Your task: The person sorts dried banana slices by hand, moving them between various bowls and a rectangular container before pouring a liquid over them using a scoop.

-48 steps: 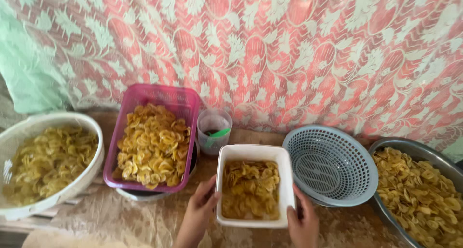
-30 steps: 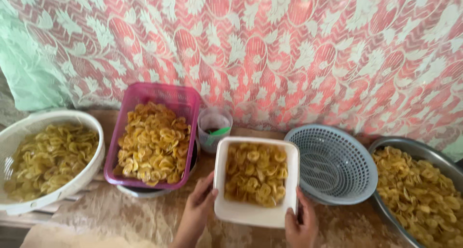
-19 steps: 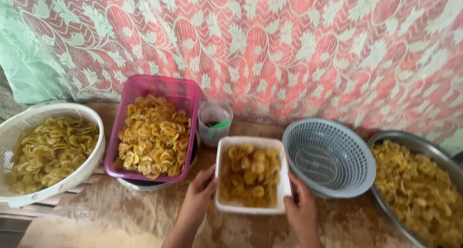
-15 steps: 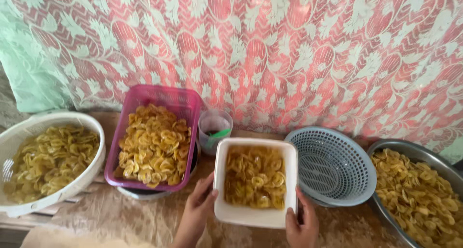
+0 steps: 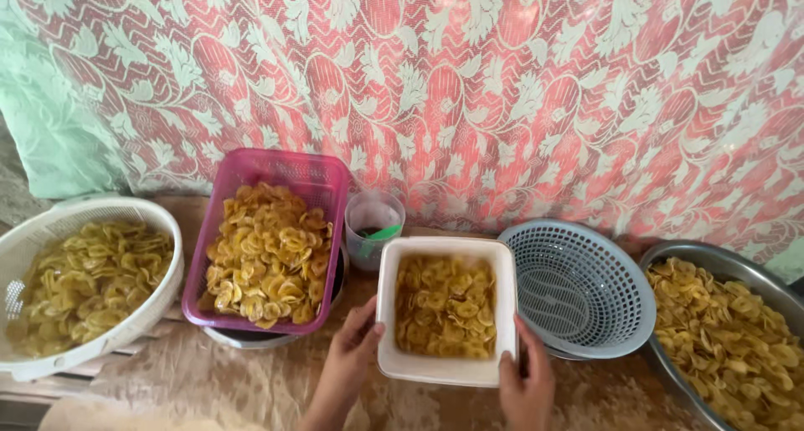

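The left hand point(image 5: 350, 366) gripped the left near edge of the white square tub point(image 5: 445, 309), thumb against its wall. The right hand point(image 5: 528, 384) gripped the right near corner, thumb pointing up along the rim. Both hands were closed on the tub. The tub held yellow chips point(image 5: 445, 304) and sat at the near middle of the table point(image 5: 251, 389), which was covered with a pale lace cloth.

Just left of the tub, a pink rectangular basket point(image 5: 320, 178) of chips rested on top of a dark bowl point(image 5: 251, 339). At the left edge of the table stood a white round strainer point(image 5: 159, 293), also filled with chips. A clear plastic cup point(image 5: 374, 227) with a green item inside stood behind the tub, between it and the pink basket. A grey-blue round basket point(image 5: 578, 287) lay just right of the tub, touching its right wall. A metal basin point(image 5: 737, 268) of chips occupied the right edge. A red and white patterned curtain point(image 5: 502, 87) hung along the far edge.
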